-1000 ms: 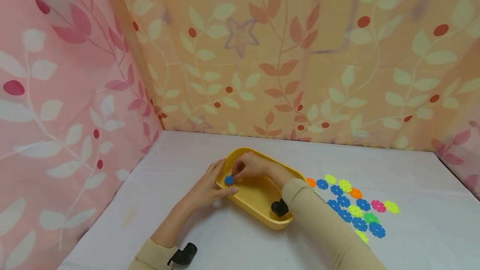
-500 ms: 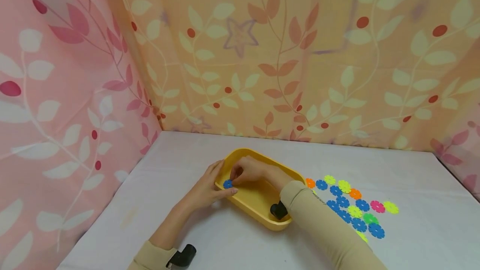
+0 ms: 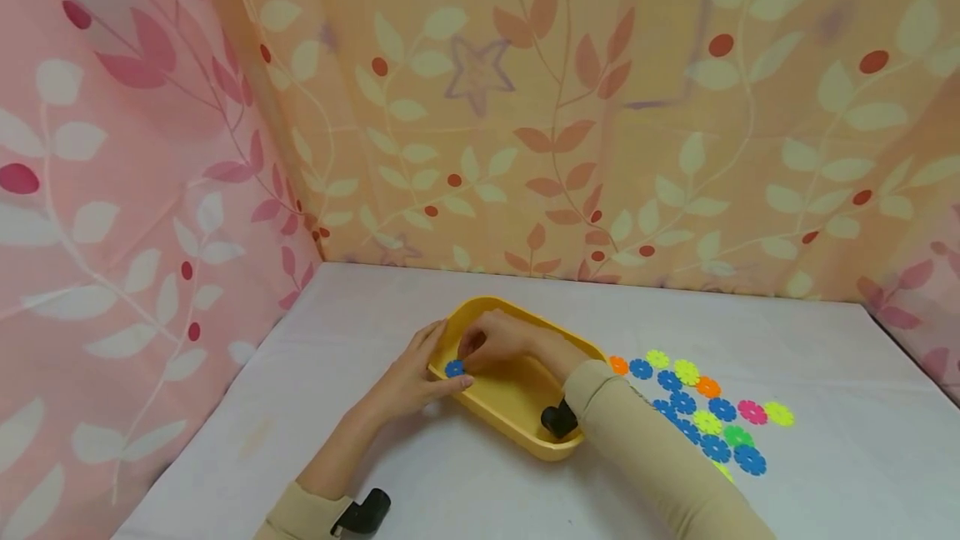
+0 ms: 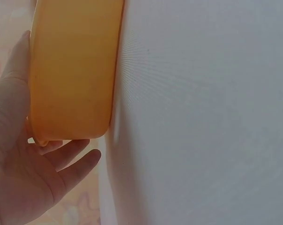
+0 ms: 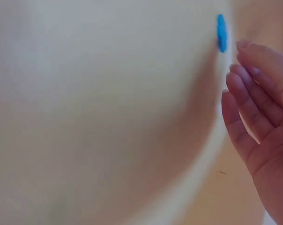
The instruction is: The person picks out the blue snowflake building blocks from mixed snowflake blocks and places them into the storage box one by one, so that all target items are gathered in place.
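Note:
A yellow plastic tray sits at an angle on the table. My left hand holds its left end, the thumb over the near rim and the fingers around the outside. In the left wrist view the tray lies between thumb and fingers. Inside the tray's left end is a blue snowflake disc. Over it my right hand reaches in, fingers loosely bent. The right wrist view shows the blue disc on edge to the camera, a small gap from my fingertips.
Right of the tray lie several snowflake discs, among them a blue disc, a pink disc, an orange disc and a green disc. Patterned curtains stand behind and at the left of the white table.
The blue disc was between my right fingertips; now it lies lower in the tray and the fingertips are apart from it. My left hand has stayed on the tray.

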`<state>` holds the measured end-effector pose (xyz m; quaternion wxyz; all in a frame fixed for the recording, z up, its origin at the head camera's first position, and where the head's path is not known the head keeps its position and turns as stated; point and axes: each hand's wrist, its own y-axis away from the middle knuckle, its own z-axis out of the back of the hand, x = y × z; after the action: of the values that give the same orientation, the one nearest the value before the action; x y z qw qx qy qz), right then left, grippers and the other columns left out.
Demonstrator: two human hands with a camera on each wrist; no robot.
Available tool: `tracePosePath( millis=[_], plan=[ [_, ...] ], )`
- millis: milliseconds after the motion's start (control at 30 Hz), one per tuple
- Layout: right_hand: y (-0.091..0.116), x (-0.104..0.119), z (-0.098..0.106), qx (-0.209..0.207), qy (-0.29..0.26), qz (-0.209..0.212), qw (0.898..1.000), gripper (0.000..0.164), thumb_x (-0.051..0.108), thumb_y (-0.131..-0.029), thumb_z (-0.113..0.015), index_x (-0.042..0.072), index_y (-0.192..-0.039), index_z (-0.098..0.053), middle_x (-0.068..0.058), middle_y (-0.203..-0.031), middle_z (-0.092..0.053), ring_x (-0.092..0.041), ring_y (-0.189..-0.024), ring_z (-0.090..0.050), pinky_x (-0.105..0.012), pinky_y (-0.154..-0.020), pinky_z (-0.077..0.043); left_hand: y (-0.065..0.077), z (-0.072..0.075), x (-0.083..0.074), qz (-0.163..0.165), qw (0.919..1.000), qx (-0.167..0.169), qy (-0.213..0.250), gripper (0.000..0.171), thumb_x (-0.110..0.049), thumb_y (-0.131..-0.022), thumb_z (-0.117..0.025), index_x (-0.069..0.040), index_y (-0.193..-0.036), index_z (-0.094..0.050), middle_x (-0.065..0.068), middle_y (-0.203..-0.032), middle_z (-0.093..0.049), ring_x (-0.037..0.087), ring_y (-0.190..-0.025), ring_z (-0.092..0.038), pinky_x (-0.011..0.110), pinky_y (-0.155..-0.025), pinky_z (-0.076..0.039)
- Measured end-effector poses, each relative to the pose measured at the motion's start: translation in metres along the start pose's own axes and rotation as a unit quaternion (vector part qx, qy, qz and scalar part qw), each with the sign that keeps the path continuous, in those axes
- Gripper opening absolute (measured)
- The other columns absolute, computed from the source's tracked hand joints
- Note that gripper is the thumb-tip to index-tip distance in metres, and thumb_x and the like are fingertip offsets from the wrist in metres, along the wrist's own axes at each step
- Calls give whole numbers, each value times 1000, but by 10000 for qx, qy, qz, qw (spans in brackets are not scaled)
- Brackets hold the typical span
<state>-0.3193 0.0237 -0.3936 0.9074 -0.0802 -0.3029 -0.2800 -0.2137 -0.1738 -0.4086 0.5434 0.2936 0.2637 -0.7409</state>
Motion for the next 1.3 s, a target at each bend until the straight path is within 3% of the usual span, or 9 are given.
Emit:
tracePosePath(
  millis=[267,633,967,1133,1300],
  plan=[
    [21,14,35,-741,-335,389,9959,22,20,-88,-74,5,-104,-74,5,-94,-71,-7,-88,-64,-26,-84,-51,0,1,-2,-48,10000,-3,-37,106,-58,-79,-73,-13,-157,-17,4,-159,-19,31,-141,-29,54,-111,-28],
    [85,20,72,-1771,-1365,-46,9747,22,23,-89,-73,12,-109,-73,-1,-105,-70,-17,-96,-64,-33,-85,-53,-2,-1,1,-2,10000,-27,-94,107,-58,-78,-74,-13,-157,-18,5,-159,-19,30,-141,-28,51,-112,-26],
    [147,9,77,-2811,-1595,-792,9430,27,30,-89,-73,15,-111,-72,-2,-109,-66,-21,-101,-61,-32,-84,-53,-2,-2,2,-254,9996,-54,-57,103,-52,-81,-75,-8,-156,-19,10,-159,-20,34,-141,-28,53,-111,-27],
    [176,2,71,-3052,-1893,-1132,9264,31,33,-90,-72,14,-115,-70,-6,-118,-65,-21,-105,-60,-29,-85,-53,-1,-3,0,-237,9997,-26,-20,103,-53,-82,-74,-8,-156,-18,9,-159,-19,34,-141,-28,54,-111,-26],
    [200,-8,62,-3105,-2005,-1537,9164,39,35,-90,-71,10,-119,-67,-10,-119,-66,-23,-104,-64,-27,-84,-53,-1,-2,-1,-224,9997,-4,31,104,-53,-82,-74,-8,-156,-17,8,-159,-18,33,-142,-26,53,-111,-26]
  ],
)
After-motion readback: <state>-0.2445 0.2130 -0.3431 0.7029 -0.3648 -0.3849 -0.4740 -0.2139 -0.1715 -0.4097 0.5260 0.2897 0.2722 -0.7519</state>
